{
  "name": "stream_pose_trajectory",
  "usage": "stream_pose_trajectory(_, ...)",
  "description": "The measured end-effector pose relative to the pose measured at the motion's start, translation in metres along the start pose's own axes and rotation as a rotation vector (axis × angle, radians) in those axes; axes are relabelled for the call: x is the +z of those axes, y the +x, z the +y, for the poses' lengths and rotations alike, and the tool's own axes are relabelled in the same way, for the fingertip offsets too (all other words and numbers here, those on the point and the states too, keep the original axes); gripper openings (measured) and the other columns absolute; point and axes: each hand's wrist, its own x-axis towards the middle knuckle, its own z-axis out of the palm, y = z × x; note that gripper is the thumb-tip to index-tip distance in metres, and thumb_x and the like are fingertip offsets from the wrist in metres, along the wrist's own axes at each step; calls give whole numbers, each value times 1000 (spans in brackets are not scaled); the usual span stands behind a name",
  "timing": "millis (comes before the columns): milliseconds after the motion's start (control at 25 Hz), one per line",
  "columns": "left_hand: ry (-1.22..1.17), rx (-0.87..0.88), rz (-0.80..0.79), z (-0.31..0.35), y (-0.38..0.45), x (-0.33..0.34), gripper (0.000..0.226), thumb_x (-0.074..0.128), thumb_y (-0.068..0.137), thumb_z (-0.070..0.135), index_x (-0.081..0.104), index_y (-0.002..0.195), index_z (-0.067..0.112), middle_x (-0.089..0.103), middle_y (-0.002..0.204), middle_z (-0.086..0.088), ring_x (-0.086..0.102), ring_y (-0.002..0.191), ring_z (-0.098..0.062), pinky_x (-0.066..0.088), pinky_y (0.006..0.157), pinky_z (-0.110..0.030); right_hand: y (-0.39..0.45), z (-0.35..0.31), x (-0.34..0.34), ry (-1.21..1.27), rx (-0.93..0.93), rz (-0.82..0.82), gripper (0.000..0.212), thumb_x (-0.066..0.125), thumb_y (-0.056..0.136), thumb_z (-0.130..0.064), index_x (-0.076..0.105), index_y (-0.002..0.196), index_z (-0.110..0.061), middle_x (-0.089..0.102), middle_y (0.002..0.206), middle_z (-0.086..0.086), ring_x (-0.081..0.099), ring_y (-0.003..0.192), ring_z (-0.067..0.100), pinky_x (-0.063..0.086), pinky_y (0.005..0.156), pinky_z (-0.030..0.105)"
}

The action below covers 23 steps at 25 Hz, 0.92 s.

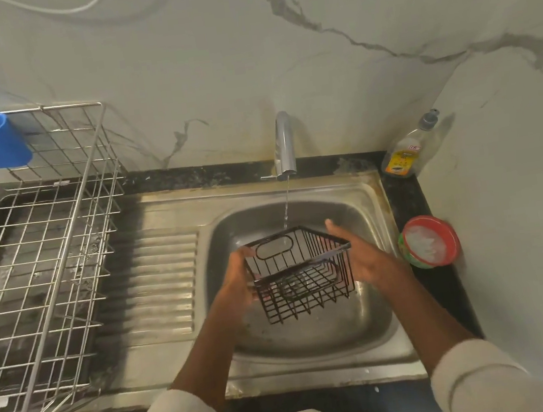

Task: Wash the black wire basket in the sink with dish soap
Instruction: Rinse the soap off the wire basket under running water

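A person held the black wire basket (301,271) over the steel sink (371,199), tilted with its open top toward the wall, as a thin stream from the tap (284,145) fell onto its far rim. The left hand (238,279) gripped the basket's left side and the right hand (356,257) pressed flat against its right side, fingers pointing away, both forearms reaching forward from pale sleeves. A dish soap bottle (406,153) stood at the sink's back right corner, well apart from the basket.

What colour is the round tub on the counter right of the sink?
Red outside with a green band at its left edge, whitish contents inside: the round tub, seen in the head view.
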Motion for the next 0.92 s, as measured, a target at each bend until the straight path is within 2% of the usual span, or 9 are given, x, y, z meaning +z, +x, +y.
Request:
stream_pose_trajectory(80, 2, 7, -8, 3, 2, -3, 53, 63, 86, 37, 60, 130, 8, 66, 126, -23, 64, 107, -38, 54, 95, -48, 6, -4, 14, 77, 16, -56, 76, 71, 85, -64, 61, 135, -8, 74, 113, 20, 76, 91, 32, 62, 75, 43)
stream_pose_trajectory(160, -25, 12, -1, 8, 8, -5, 46, 63, 87, 38, 62, 123, 9, 66, 122, -23, 64, 109, -39, 54, 100, -51, 9, -12, 29, 147, 30, -57, 61, 71, 87, -58, 71, 114, -3, 77, 89, 16, 75, 70, 29, 61, 66, 38)
stream_pose_trajectory(240, -41, 18, 8, 15, 14, -6, 41, 63, 88, 38, 65, 115, 8, 68, 118, -23, 65, 108, -40, 54, 101, -53, 15, -16, 37, 206, 50, -66, 56, 66, 90, -60, 75, 94, -4, 77, 84, 18, 74, 66, 29, 59, 69, 38)
stream_pose_trajectory(360, -23, 20, 5, 21, 16, -5, 43, 64, 92, 44, 66, 114, 7, 71, 109, -22, 68, 105, -38, 57, 104, -53, 16, -17, 43, 257, 42, -93, 59, 71, 85, -61, 72, 108, -6, 77, 102, 22, 76, 81, 34, 60, 76, 42)
stream_pose_trajectory(480, 51, 61, -12, 25, 15, 2, 53, 61, 97, 53, 63, 130, 12, 68, 120, -20, 67, 109, -39, 54, 108, -56, 17, -14, 40, 340, -2, -64, 34, 67, 91, -48, 64, 85, -15, 68, 64, 7, 66, 52, 22, 56, 56, 31)
stream_pose_trajectory(560, 100, 91, -45, 27, 16, 8, 62, 57, 100, 59, 55, 146, 18, 60, 138, -21, 64, 119, -41, 51, 111, -57, 15, -13, 34, 366, -6, -36, 33, 61, 96, -46, 60, 78, -18, 62, 56, 2, 60, 44, 17, 53, 48, 26)
stream_pose_trajectory(680, 134, 107, -118, 27, 21, 19, 68, 54, 100, 65, 55, 150, 20, 59, 144, -22, 62, 125, -43, 51, 111, -57, 12, -7, 20, 400, -31, -32, 36, 61, 95, -49, 67, 85, -14, 69, 65, 7, 67, 52, 20, 57, 54, 31)
stream_pose_trajectory(840, 114, 107, -152, 28, 18, 37, 63, 58, 100, 61, 60, 143, 15, 66, 136, -23, 67, 116, -39, 58, 85, -44, 4, -4, 2, 448, -68, -15, 53, 73, 85, -53, 71, 112, -8, 75, 85, 15, 74, 70, 30, 60, 70, 41)
stream_pose_trajectory(920, 128, 87, -159, 30, 17, 45, 63, 60, 100, 60, 60, 142, 12, 67, 130, -21, 68, 110, -37, 57, 77, -42, -3, -4, -5, 458, -80, 33, 58, 74, 85, -54, 70, 117, -6, 76, 88, 16, 74, 74, 32, 61, 71, 42)
